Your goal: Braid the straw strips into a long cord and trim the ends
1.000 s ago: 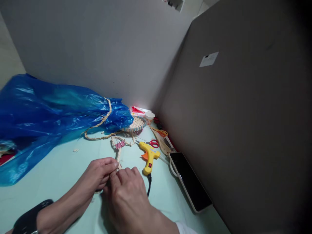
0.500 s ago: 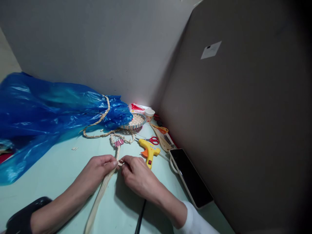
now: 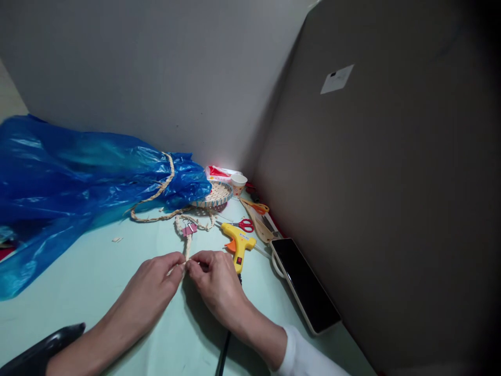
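My left hand point(image 3: 154, 284) and my right hand point(image 3: 213, 279) meet over the pale green table point(image 3: 97, 271), fingertips pinched on the near end of a straw braid point(image 3: 187, 245). The braid runs away from me to a pink binder clip point(image 3: 190, 229) and then loops towards a blue plastic bag point(image 3: 78, 177). Both hands are closed on the braid. A yellow glue gun point(image 3: 238, 245) lies just right of my right hand.
Red scissors point(image 3: 243, 225), orange scissors point(image 3: 256, 207), a small woven tray point(image 3: 214, 196), a paper cup point(image 3: 238, 184) and a phone point(image 3: 303, 284) lie along the grey partition point(image 3: 371, 198) on the right. The glue gun's black cable point(image 3: 224, 355) runs under my right forearm.
My hands have spread apart and then come together again at the braid's near end. The loose straw strips that trailed under my left hand half a second ago are out of sight now.
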A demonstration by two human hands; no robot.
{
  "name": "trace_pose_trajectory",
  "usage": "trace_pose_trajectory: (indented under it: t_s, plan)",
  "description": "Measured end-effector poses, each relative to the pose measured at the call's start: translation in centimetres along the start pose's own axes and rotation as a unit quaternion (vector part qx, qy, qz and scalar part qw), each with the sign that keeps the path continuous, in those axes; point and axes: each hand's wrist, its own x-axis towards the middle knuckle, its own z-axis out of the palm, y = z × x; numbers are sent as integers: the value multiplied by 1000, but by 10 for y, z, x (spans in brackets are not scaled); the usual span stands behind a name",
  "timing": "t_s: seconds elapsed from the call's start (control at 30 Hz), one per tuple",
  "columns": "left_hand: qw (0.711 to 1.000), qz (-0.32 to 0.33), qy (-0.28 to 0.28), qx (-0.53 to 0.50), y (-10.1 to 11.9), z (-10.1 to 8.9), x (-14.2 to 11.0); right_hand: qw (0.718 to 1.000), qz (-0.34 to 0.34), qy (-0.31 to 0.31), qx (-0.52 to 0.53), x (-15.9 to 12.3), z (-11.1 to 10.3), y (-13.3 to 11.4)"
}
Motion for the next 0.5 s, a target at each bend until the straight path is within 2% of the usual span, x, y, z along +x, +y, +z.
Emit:
trace_pose_trajectory:
  t_s: [0.13, 0.33, 0.5]
  plan:
    - [999, -22, 23, 26, 9, 2, -10, 1000, -4, 23, -10, -1, 0, -3]
    - [998, -33, 58, 22, 10, 10, -14, 999, -19, 39, 9, -3, 0, -3]
    - [996, -46, 71, 29, 11, 3, -13, 999, -17, 48, 8, -3, 2, 1]
